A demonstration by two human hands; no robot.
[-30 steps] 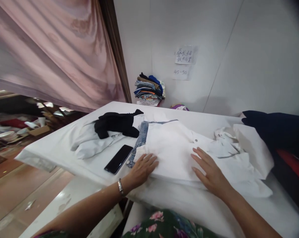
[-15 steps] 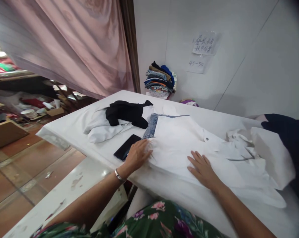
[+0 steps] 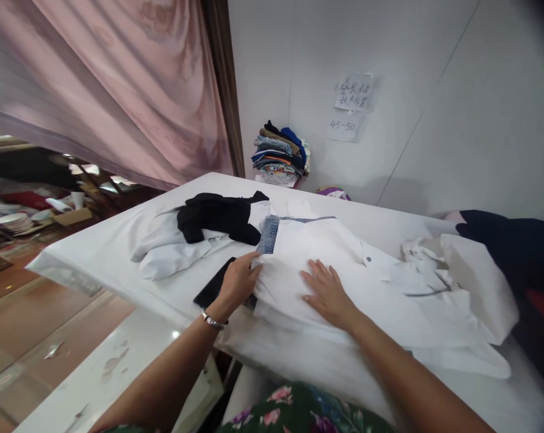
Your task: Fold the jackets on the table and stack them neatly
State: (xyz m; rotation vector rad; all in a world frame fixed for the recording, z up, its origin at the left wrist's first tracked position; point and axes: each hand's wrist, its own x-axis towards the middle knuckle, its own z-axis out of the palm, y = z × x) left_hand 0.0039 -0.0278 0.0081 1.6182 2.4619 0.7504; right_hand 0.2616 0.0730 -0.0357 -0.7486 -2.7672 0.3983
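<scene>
Spread over the table is a white garment [image 3: 326, 246] with a dark button, its cloth bunched up at the right end. My left hand [image 3: 239, 278] pinches its left edge, fingers closed on the cloth. Lying flat on its middle, my right hand [image 3: 328, 293] has its fingers spread. A strip of blue denim [image 3: 268, 233] shows at the garment's upper left edge; how far it runs beneath is hidden. Beside my left hand lies a black phone [image 3: 211, 288], partly covered by that hand.
Black clothing [image 3: 218, 216] and crumpled white clothing [image 3: 173, 255] lie on the white table [image 3: 86, 240] at the left. A stack of folded clothes [image 3: 278, 153] is by the wall. Dark navy cloth [image 3: 502, 237] is at the right edge. A pink curtain [image 3: 163, 90] hangs at left.
My right hand has slid left across the white garment, closer to my left hand. My left hand has tightened on the garment's left edge. The view has shifted slightly.
</scene>
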